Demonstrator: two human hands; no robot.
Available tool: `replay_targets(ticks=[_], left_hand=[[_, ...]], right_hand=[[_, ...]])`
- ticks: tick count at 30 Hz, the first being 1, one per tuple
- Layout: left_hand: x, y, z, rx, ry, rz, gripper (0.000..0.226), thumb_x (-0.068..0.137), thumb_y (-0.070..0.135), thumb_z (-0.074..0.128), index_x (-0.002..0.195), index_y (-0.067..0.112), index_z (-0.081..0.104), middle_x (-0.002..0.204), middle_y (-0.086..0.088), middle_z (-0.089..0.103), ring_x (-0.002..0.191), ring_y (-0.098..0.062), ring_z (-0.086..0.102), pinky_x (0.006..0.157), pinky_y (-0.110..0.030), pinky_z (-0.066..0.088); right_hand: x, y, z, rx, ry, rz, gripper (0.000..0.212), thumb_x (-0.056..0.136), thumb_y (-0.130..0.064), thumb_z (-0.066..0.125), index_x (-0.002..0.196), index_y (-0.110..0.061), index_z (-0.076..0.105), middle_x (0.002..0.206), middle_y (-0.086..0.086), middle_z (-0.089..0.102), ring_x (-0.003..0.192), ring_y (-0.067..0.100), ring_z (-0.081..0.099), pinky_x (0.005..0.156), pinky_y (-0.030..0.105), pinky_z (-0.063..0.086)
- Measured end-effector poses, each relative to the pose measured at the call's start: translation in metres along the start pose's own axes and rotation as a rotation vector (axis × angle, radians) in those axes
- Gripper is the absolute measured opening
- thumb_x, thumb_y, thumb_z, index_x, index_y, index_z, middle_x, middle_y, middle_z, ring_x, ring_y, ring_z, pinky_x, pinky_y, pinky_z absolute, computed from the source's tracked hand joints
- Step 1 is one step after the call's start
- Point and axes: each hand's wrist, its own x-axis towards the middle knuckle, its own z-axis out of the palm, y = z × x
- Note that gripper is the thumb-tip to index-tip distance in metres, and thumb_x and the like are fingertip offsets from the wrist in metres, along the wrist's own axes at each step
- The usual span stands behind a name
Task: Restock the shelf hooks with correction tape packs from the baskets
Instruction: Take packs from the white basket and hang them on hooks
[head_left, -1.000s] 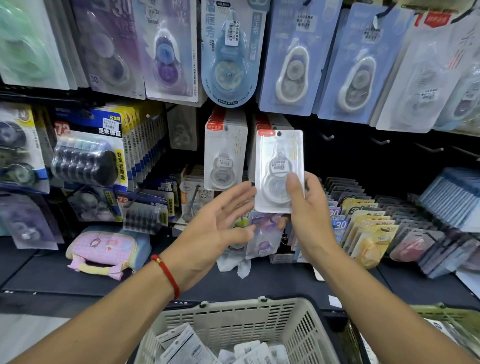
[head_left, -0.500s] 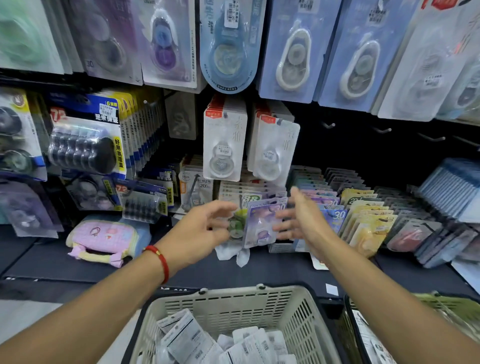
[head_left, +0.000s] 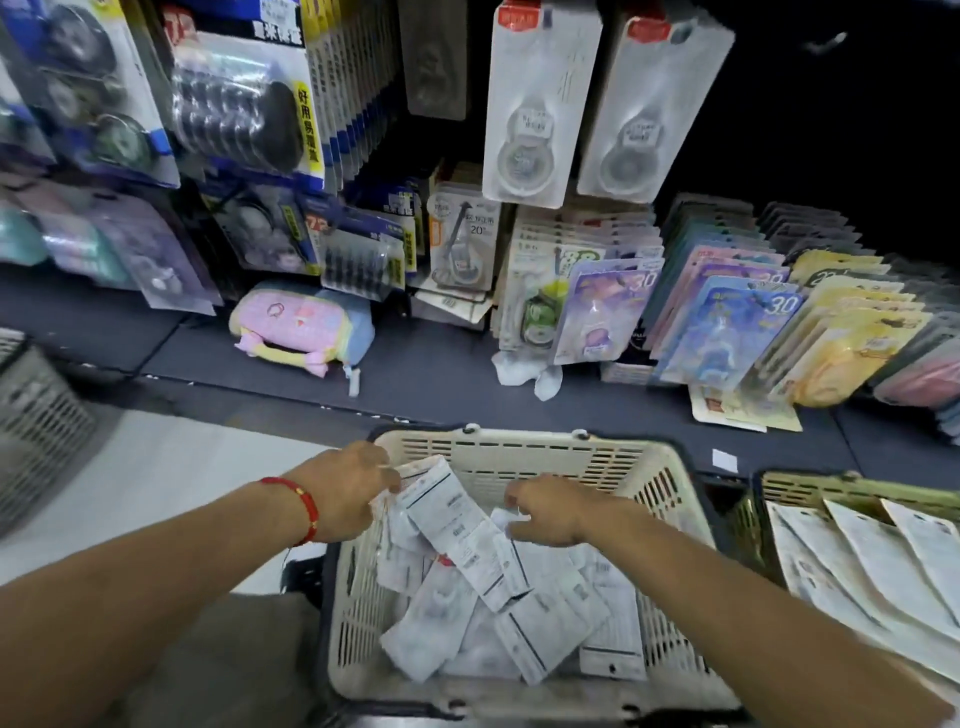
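A cream basket (head_left: 519, 442) stands low in front of me, filled with several white correction tape packs (head_left: 540, 618) lying face down. My left hand (head_left: 348, 491), with a red cord at the wrist, pinches the top corner of one tilted pack (head_left: 447, 512) at the basket's far left. Just right of it, my right hand (head_left: 553, 512) reaches into the pile, its fingers curled on the edge of another pack (head_left: 503, 517). Two matching packs (head_left: 540, 104) hang on shelf hooks above.
A green basket (head_left: 831, 483) with larger white packs (head_left: 883, 566) sits at the right, and a grey basket (head_left: 36, 415) at the left. The dark shelf ledge (head_left: 426, 374) carries a pink pencil case (head_left: 301, 327) and rows of coloured packs (head_left: 727, 317).
Both hands have dropped from the shelf hooks into the cream basket and taken hold of packs. The pack my right hand held up now hangs on its hook. My view has tipped downward.
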Motion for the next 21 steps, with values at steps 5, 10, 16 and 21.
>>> replay_targets(ticks=[5,10,16,21], left_hand=[[-0.005,-0.002,0.061,-0.216,0.038,-0.128,0.074,0.098,0.019,0.064,0.163,0.026,0.029,0.174,-0.005,-0.020,0.161,-0.029,0.015,0.126,-0.035,0.031],[0.000,0.019,0.096,-0.466,0.282,-0.229,0.084,0.089,0.021,0.071,0.162,0.028,0.029,0.173,0.005,-0.023,0.162,-0.022,-0.012,0.126,-0.040,0.031],[0.002,0.021,0.097,-0.498,0.322,-0.283,0.078,0.090,0.018,0.072,0.159,0.024,0.037,0.177,0.003,-0.007,0.163,-0.022,0.001,0.125,-0.039,0.034],[-0.002,0.052,0.088,-0.422,0.685,-0.259,0.045,0.087,0.015,0.076,0.130,0.011,0.066,0.141,-0.012,0.058,0.136,-0.034,0.051,0.114,-0.048,0.045]], right_hand=[[0.049,-0.042,0.063,0.299,0.202,0.038,0.082,0.101,-0.035,0.067,0.165,-0.016,0.019,0.167,0.011,0.032,0.150,0.034,0.039,0.119,0.044,0.037],[0.088,-0.064,0.084,0.660,0.437,0.054,0.078,0.096,-0.023,0.075,0.160,-0.023,0.030,0.161,0.007,0.044,0.145,0.032,0.045,0.120,0.043,0.038],[0.097,-0.060,0.104,0.462,0.539,-0.053,0.047,0.097,-0.026,0.075,0.142,-0.023,0.060,0.136,0.003,0.053,0.126,0.024,0.053,0.106,0.034,0.044],[0.066,-0.042,0.072,0.838,0.602,-0.024,0.025,0.092,-0.034,0.079,0.113,-0.027,0.067,0.101,-0.012,0.073,0.092,0.012,0.069,0.076,0.028,0.052]])
